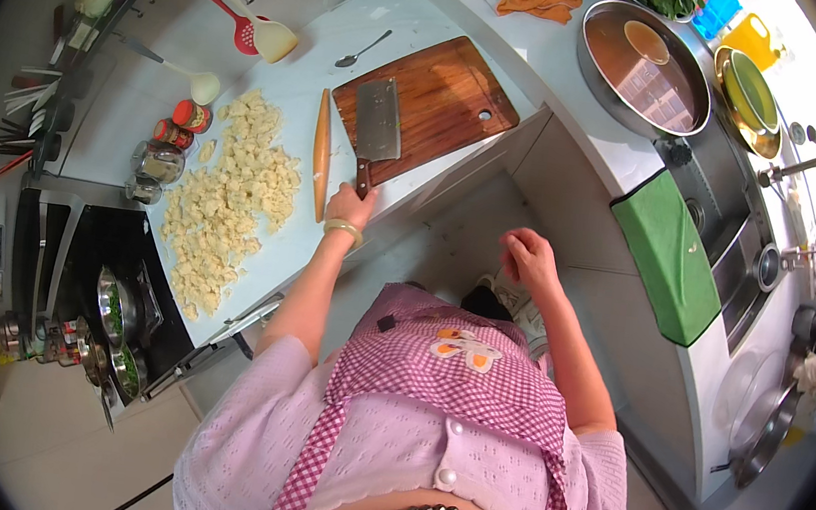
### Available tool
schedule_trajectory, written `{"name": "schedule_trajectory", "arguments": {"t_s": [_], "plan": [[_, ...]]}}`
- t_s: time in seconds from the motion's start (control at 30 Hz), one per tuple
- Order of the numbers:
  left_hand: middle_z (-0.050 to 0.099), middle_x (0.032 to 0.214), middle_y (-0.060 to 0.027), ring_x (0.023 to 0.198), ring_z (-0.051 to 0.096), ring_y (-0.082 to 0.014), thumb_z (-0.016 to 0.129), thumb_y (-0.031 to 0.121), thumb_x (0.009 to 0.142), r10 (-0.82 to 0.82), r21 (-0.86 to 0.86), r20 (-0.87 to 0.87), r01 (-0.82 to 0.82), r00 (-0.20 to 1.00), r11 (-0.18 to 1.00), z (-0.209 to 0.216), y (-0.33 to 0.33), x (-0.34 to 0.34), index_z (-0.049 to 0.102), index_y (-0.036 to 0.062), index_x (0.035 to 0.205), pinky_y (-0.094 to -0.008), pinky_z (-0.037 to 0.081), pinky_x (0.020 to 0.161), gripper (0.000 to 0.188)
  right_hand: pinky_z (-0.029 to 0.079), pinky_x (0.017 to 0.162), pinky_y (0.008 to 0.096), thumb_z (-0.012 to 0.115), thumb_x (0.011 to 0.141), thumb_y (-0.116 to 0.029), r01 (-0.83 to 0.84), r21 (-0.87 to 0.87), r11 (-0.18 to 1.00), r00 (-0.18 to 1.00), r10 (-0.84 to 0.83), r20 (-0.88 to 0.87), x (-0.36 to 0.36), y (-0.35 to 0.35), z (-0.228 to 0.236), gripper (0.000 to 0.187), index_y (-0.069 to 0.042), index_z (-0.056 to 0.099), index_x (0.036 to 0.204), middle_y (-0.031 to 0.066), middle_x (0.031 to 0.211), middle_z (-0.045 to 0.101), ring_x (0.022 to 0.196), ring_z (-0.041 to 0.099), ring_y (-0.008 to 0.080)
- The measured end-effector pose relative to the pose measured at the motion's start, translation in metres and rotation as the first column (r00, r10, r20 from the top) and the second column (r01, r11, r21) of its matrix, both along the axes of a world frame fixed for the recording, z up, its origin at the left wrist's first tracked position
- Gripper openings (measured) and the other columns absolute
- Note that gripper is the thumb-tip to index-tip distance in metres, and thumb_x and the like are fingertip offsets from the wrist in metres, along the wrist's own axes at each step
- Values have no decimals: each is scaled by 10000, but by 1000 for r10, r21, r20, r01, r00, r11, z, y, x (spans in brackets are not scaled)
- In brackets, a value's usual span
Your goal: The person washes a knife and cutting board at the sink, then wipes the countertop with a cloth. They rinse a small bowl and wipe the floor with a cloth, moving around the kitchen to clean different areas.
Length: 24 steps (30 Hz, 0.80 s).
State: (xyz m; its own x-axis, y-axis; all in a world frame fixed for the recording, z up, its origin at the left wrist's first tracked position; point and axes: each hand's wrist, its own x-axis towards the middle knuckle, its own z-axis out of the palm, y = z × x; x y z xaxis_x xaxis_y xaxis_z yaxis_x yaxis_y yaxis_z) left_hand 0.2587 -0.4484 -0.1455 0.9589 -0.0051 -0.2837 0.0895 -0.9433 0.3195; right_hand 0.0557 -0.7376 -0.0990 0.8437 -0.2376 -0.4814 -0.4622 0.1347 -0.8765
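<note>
The wooden handle end of a cleaver lies between the thumb and fingers of my left hand, at the counter's front edge. Its broad blade rests flat on a brown wooden cutting board. My right hand hangs in the air over the floor, fingers curled in, with nothing visible in them. A tapered rolling pin lies just left of the board. Further left, many small torn dough-like pale pieces spread over the white counter.
Jars with red lids stand behind the pale pieces. A spoon lies beyond the board. At left is a black stove with bowls. To the right are a large steel basin of brownish liquid, a green cloth and a sink.
</note>
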Motion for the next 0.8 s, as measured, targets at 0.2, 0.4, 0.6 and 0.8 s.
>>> {"name": "schedule_trajectory", "arguments": {"t_s": [0.2, 0.4, 0.6, 0.8], "plan": [[691, 869, -189, 853, 674, -326, 669, 466, 809, 130, -150, -155, -153, 979, 977, -3, -4, 2, 614, -11, 965, -397, 508, 763, 505, 486, 528, 313, 576, 914, -170, -82, -380, 921, 990, 119, 74, 95, -57, 9, 201, 11, 626, 987, 93, 699, 639, 521, 601, 153], [637, 748, -55, 662, 598, -176, 720, 363, 782, 167, -485, -328, -317, 930, 815, -26, 16, 17, 615, 45, 895, -316, 453, 607, 353, 511, 721, 426, 581, 873, -138, -10, -651, 759, 939, 231, 255, 165, -76, 1, 171, -45, 645, 1002, 168, 818, 659, 789, 642, 343], [515, 638, 31, 528, 461, -81, 683, 243, 857, 72, -714, -604, -579, 794, 394, -9, 2, 20, 574, 121, 857, -252, 335, 473, 163, 469, 927, 436, 588, 822, -106, 113, -880, 462, 934, 253, 253, 278, -110, 35, 401, -104, 567, 1223, 185, 1231, 543, 1115, 533, 378], [544, 683, 15, 597, 501, -67, 618, 101, 876, 28, -820, -527, -517, 849, 245, 17, -8, 12, 577, 79, 894, -210, 368, 536, 51, 382, 1057, 477, 530, 828, -79, 266, -959, 94, 964, -54, 262, 404, -180, 19, 579, -156, 456, 1396, 161, 1491, 323, 1301, 381, 388]]}}
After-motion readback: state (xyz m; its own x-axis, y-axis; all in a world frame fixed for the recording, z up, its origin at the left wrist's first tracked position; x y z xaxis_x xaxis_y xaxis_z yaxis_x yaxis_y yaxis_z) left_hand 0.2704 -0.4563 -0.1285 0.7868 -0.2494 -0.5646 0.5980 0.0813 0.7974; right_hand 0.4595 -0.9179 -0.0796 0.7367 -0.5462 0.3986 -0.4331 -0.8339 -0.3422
